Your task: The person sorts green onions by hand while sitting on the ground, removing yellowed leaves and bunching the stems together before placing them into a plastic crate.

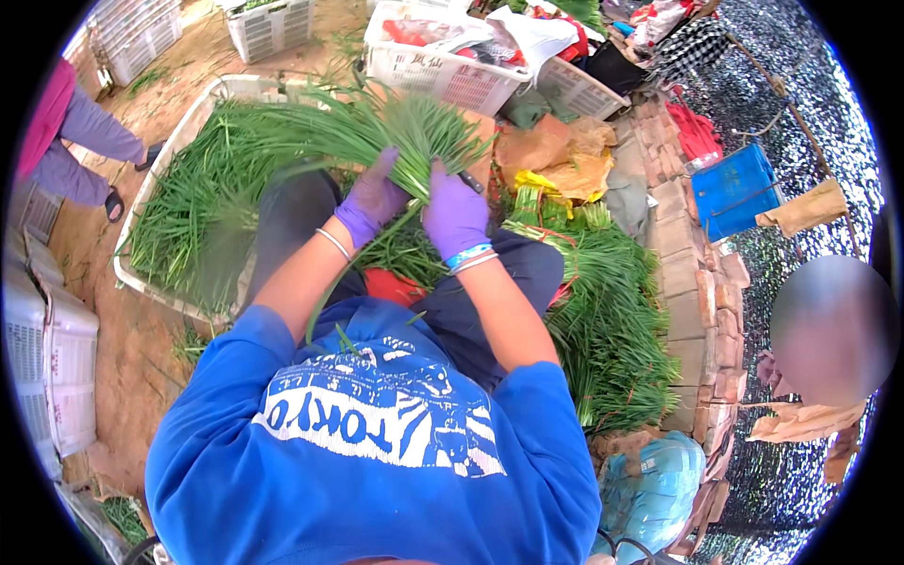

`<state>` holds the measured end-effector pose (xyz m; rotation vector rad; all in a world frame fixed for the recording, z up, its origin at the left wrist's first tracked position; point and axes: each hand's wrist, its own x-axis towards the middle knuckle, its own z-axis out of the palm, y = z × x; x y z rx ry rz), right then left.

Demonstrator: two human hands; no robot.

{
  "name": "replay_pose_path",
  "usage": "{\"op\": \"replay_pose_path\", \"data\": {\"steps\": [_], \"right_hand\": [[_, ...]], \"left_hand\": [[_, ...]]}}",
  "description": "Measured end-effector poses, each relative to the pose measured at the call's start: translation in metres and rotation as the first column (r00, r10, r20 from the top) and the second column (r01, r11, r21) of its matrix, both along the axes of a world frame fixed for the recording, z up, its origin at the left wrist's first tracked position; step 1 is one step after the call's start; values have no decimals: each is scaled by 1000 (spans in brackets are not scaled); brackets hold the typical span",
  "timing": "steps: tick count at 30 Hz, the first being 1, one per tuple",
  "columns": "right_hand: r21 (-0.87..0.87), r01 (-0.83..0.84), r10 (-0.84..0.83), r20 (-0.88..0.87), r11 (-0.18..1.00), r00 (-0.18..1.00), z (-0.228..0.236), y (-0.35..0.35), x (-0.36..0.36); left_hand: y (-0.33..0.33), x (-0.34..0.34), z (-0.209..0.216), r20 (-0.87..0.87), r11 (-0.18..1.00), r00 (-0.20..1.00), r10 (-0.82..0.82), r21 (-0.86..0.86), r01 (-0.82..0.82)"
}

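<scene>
Both my hands wear purple gloves and meet around a bunch of green chives (pixel 411 172) held over my lap. My left hand (pixel 374 200) is closed on the bunch from the left side. My right hand (pixel 456 212) grips it from the right, with a small dark object (pixel 471 182) at its fingers that I cannot make out. The long leaves trail left over a white crate (pixel 141 218) heaped with loose chives (pixel 198 179). More loose stalks (pixel 400 247) lie between my legs, near a red patch (pixel 394 286). One long leaf hangs past my left forearm.
Tied chive bundles (pixel 603 330) are piled at my right beside a brick edge (pixel 683 282). White crates (pixel 443 77) holding bags and cloth stand ahead. A person's legs (pixel 94 141) are at the far left. Stacked crates (pixel 71 348) stand left; a blue bag (pixel 654 490) lies lower right.
</scene>
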<state>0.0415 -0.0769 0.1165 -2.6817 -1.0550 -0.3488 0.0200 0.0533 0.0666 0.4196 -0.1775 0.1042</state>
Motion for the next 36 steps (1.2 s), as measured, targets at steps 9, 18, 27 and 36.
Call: {"op": "replay_pose_path", "data": {"steps": [9, 18, 27, 36], "right_hand": [[133, -221, 116, 539, 966, 834, -20, 28, -50], [84, -485, 333, 626, 871, 705, -33, -11, -30], [-29, -307, 309, 97, 951, 946, -29, -41, -21], [287, -456, 293, 466, 842, 835, 8, 22, -22]], "left_hand": [[29, -23, 0, -25, 941, 987, -158, -308, 143], [75, -16, 19, -138, 858, 971, 193, -456, -236], [61, -20, 30, -278, 848, 849, 450, -166, -504], [35, -31, 36, -80, 906, 906, 416, 124, -405]]}}
